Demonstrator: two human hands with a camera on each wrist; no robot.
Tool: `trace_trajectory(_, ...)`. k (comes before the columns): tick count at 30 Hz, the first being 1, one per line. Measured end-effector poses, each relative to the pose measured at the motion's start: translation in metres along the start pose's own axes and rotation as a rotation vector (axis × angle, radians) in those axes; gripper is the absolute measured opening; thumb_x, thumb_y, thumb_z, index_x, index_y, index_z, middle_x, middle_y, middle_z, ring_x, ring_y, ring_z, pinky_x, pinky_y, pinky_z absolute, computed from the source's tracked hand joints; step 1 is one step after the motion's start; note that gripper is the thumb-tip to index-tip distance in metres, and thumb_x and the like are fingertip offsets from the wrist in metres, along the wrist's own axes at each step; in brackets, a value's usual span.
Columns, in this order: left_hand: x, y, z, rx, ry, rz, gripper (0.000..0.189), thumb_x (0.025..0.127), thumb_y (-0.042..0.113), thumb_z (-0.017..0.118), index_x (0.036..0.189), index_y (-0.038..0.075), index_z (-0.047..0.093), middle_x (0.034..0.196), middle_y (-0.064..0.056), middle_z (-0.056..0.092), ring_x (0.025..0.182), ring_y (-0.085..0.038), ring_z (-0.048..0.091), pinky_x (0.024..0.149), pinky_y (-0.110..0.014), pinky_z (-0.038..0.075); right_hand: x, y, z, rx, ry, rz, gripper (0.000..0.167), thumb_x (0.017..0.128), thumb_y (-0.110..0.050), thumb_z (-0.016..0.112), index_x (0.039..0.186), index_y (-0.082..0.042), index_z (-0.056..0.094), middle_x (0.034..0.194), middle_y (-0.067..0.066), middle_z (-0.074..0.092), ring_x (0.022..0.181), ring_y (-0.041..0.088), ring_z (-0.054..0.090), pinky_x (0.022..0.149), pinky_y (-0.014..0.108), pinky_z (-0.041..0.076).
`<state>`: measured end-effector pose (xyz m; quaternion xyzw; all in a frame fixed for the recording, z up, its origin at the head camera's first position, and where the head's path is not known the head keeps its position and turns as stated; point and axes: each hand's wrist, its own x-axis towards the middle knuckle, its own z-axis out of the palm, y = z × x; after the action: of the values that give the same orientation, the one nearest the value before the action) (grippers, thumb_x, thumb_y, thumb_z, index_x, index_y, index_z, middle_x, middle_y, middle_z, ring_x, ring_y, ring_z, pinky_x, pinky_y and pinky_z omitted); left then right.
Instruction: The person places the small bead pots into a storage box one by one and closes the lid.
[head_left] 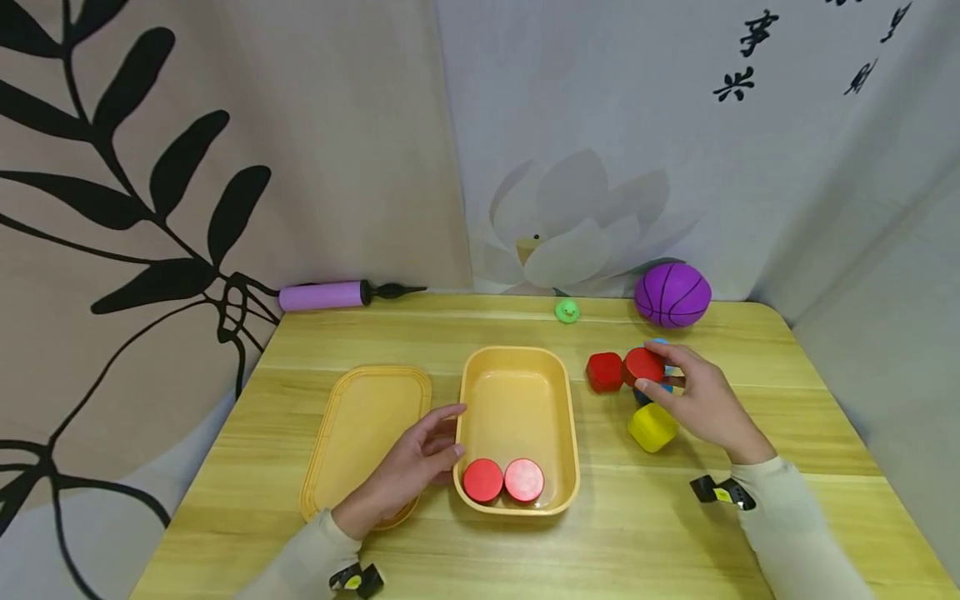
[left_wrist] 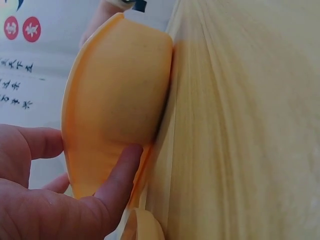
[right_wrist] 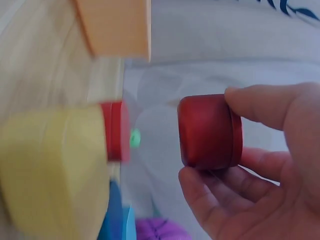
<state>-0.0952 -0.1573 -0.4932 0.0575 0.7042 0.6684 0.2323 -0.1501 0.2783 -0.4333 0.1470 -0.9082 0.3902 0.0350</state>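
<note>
The right hand [head_left: 701, 400] is pinching a red round block [head_left: 643, 365] between thumb and fingers, holding it just above the table [head_left: 675, 517] at centre right of the frame. The yellow tray [head_left: 517, 379] is lying to the left of that block, its long axis running up the frame, and the left hand [head_left: 416, 471] is nearer it, resting relaxed fingers against its left wall. Two red discs [head_left: 502, 481] are sitting in the tray's near end. A red cube [head_left: 604, 372] and a yellow block [head_left: 652, 427] are lying beside the right hand, with what is probably a blue piece half hidden under it.
</note>
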Motion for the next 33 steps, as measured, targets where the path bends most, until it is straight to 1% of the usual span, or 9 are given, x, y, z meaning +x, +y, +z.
trace_trajectory(1, 0.0, 0.0, 0.0, 0.002, 0.0, 0.001, 0.064, 0.106, 0.019, 0.066, 0.164, 0.021, 0.038, 0.157, -0.022, 0.046, 0.133, -0.035, 0.058, 0.092, -0.043, 0.062, 0.002, -0.004, 0.003, -0.001, -0.009, -0.012, 0.062, 0.1, -0.021, 0.075, 0.152, 0.003, 0.051, 0.143, 0.021, 0.06, 0.115, 0.038, 0.068, 0.093, 0.043, 0.061)
trace_trajectory(4, 0.0, 0.002, -0.001, 0.004, 0.003, 0.001, 0.064, 0.106, 0.019, 0.066, 0.163, 0.022, 0.038, 0.158, -0.021, 0.046, 0.134, -0.034, 0.058, 0.093, -0.043, 0.062, 0.008, -0.016, 0.012, 0.009, -0.031, -0.051, 0.06, 0.1, -0.021, 0.076, 0.151, 0.002, 0.053, 0.139, 0.018, 0.062, 0.112, 0.035, 0.069, 0.092, 0.048, 0.061)
trace_trajectory(7, 0.001, 0.002, -0.001, 0.011, 0.001, 0.003, 0.064, 0.106, 0.019, 0.065, 0.164, 0.022, 0.038, 0.159, -0.02, 0.045, 0.135, -0.034, 0.058, 0.093, -0.043, 0.062, 0.013, -0.027, 0.022, 0.023, -0.047, -0.092, 0.058, 0.099, -0.018, 0.077, 0.149, 0.0, 0.055, 0.137, 0.016, 0.064, 0.115, 0.031, 0.067, 0.091, 0.047, 0.062)
trace_trajectory(11, 0.003, 0.002, -0.001, 0.011, -0.006, 0.01, 0.065, 0.106, 0.016, 0.064, 0.165, 0.02, 0.036, 0.16, -0.02, 0.044, 0.139, -0.036, 0.056, 0.093, -0.043, 0.062, 0.019, -0.041, 0.035, -0.007, -0.062, -0.149, 0.057, 0.096, -0.017, 0.08, 0.147, -0.002, 0.059, 0.135, 0.012, 0.067, 0.112, 0.023, 0.068, 0.089, 0.041, 0.063)
trace_trajectory(14, 0.005, 0.003, -0.002, 0.003, -0.01, 0.016, 0.065, 0.106, 0.013, 0.063, 0.165, 0.021, 0.036, 0.161, -0.019, 0.043, 0.142, -0.038, 0.054, 0.095, -0.043, 0.061, 0.023, -0.051, 0.046, -0.023, -0.081, -0.184, 0.057, 0.094, -0.02, 0.081, 0.146, -0.004, 0.061, 0.132, 0.008, 0.069, 0.108, 0.02, 0.069, 0.089, 0.042, 0.062)
trace_trajectory(18, 0.007, 0.004, -0.001, -0.002, -0.02, 0.024, 0.066, 0.106, 0.011, 0.062, 0.165, 0.021, 0.036, 0.162, -0.02, 0.041, 0.142, -0.038, 0.054, 0.095, -0.043, 0.062, 0.027, -0.062, 0.063, 0.028, -0.145, -0.211, 0.058, 0.095, -0.021, 0.081, 0.146, -0.003, 0.06, 0.136, 0.008, 0.068, 0.112, 0.021, 0.07, 0.092, 0.042, 0.062)
trace_trajectory(22, 0.005, 0.004, -0.001, -0.011, -0.023, 0.019, 0.066, 0.105, 0.011, 0.063, 0.164, 0.022, 0.036, 0.162, -0.021, 0.04, 0.14, -0.037, 0.055, 0.093, -0.043, 0.062, 0.028, -0.074, 0.08, 0.07, -0.215, -0.221, 0.058, 0.094, -0.021, 0.082, 0.145, -0.002, 0.061, 0.138, 0.007, 0.067, 0.116, 0.021, 0.07, 0.093, 0.036, 0.062)
trace_trajectory(28, 0.005, 0.005, 0.0, -0.009, -0.023, 0.016, 0.067, 0.105, 0.01, 0.061, 0.165, 0.02, 0.035, 0.162, -0.021, 0.04, 0.14, -0.039, 0.055, 0.092, -0.043, 0.062, 0.029, -0.085, 0.104, 0.055, -0.319, -0.248, 0.058, 0.095, -0.024, 0.081, 0.146, -0.004, 0.06, 0.142, 0.006, 0.065, 0.123, 0.022, 0.066, 0.095, 0.032, 0.062)
trace_trajectory(33, 0.005, 0.005, 0.0, -0.009, -0.02, 0.006, 0.067, 0.105, 0.008, 0.059, 0.166, 0.02, 0.033, 0.163, -0.021, 0.039, 0.141, -0.04, 0.054, 0.093, -0.043, 0.062, 0.032, -0.092, 0.123, -0.002, -0.376, -0.268, 0.058, 0.096, -0.027, 0.079, 0.147, -0.005, 0.06, 0.14, 0.005, 0.067, 0.122, 0.02, 0.066, 0.1, 0.038, 0.06)
